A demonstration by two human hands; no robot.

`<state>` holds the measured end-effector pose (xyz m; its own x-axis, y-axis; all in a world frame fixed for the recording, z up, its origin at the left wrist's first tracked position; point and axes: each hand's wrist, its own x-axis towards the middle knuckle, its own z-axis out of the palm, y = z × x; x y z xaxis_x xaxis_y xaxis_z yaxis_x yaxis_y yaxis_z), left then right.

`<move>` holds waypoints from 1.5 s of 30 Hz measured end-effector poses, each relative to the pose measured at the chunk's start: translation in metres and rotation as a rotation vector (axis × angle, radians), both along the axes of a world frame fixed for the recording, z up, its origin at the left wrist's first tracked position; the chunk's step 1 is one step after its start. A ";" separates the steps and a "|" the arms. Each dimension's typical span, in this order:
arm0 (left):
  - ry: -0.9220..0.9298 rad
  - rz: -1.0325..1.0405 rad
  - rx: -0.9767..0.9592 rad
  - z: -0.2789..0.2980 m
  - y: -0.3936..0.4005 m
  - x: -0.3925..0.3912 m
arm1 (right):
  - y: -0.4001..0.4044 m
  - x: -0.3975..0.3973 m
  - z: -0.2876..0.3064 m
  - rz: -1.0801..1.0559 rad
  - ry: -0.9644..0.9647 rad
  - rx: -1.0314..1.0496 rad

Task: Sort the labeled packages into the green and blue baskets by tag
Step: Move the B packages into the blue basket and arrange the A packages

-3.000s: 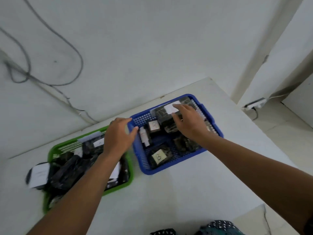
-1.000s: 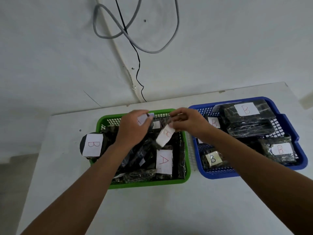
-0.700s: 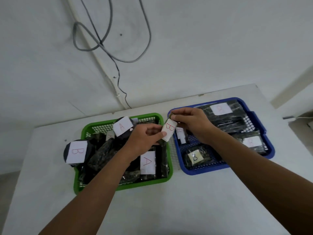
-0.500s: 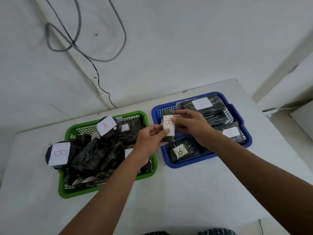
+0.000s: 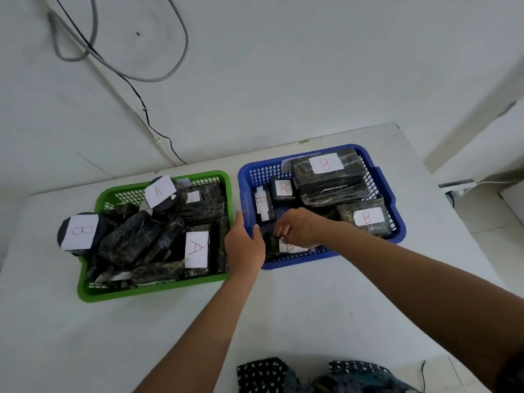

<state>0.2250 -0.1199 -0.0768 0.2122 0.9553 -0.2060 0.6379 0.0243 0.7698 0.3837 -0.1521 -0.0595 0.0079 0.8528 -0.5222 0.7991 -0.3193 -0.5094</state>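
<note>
Inside blue basket (image 5: 381, 177): B packages (image 5: 329, 177); green basket (image 5: 158, 289): A packages (image 5: 197, 251)

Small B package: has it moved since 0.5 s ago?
Yes. The small B package now lies inside the blue basket at its left wall, no longer held above the rim.

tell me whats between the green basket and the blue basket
In the head view, the left hand fills the near part of the gap between the green basket and blue basket, touching the blue rim; farther back, bare table.
</note>
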 end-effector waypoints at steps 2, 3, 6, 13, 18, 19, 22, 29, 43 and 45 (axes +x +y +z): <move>0.043 0.006 -0.015 -0.004 0.003 -0.002 | 0.001 0.000 -0.007 0.038 -0.029 -0.011; 0.056 0.006 -0.016 -0.005 0.003 -0.002 | 0.001 0.000 -0.010 0.052 -0.042 -0.006; 0.070 0.034 -0.010 -0.009 0.002 -0.001 | 0.002 0.004 -0.018 0.096 -0.114 0.016; 0.063 0.057 0.007 -0.007 0.001 0.000 | -0.002 0.010 -0.028 0.094 -0.186 -0.082; 0.069 0.030 -0.001 -0.003 0.002 -0.002 | -0.004 0.005 -0.030 0.081 -0.217 -0.074; 0.064 0.023 -0.019 -0.001 0.004 -0.003 | -0.004 0.005 -0.028 0.071 -0.207 -0.067; 0.031 -0.050 -0.195 0.006 0.016 -0.010 | -0.001 0.001 -0.017 -0.010 -0.130 0.013; -0.067 -0.132 -0.312 0.063 0.071 -0.065 | 0.037 -0.032 0.013 -0.216 0.004 0.410; 0.438 -0.547 0.577 0.013 0.081 -0.144 | 0.076 -0.087 0.039 0.335 -0.098 0.064; 0.439 -0.580 0.635 0.006 0.076 -0.148 | 0.074 -0.086 0.040 0.388 -0.151 0.106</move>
<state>0.0770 -0.0436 -0.0704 0.7132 0.6869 0.1394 0.6538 -0.7237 0.2209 0.2977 -0.0784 -0.0197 -0.2542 0.8564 -0.4494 0.9177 0.0669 -0.3917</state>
